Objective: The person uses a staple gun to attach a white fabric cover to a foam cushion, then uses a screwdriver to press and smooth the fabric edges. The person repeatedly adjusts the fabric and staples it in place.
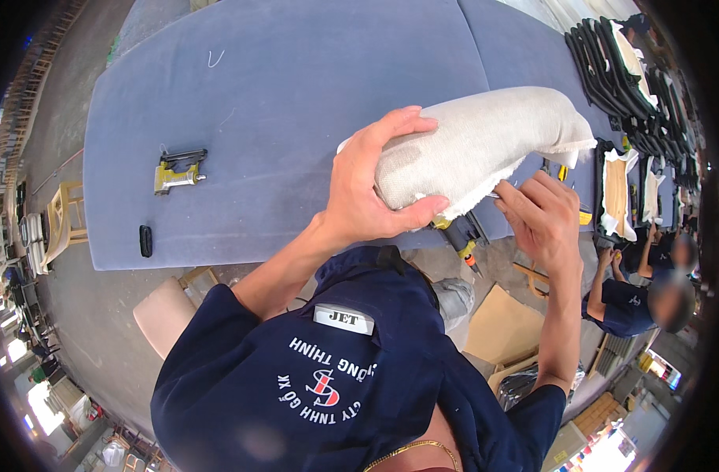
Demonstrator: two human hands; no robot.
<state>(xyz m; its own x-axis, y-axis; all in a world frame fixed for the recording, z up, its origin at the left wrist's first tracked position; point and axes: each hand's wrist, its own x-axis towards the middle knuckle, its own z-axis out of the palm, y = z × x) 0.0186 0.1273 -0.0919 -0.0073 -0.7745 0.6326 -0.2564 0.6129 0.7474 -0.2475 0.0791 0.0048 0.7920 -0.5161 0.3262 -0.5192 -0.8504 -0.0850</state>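
Cream fabric-covered piece [477,145], curved and padded, was held up over the near edge of the blue surface [312,94], slanting up toward the right. Left hand [363,177] had a firm hold on its left end: fingers spread wide around it, thumb on the near side, the others over the far side. Right hand [542,216] was at the near, frayed edge of the fabric, fingers [524,206] bent inward; could not tell how tightly they were closed, or whether they pinched cloth or a small tool.

2 nail guns noted. Yellow-and-black nail gun [178,173] lay well apart on the left of the surface, a small black object [145,241] near it. Second nail gun [461,238] showed partly, below the piece. Black padded pieces [599,71] were stacked at far right; 2 co-workers [630,307] were beyond the right end.
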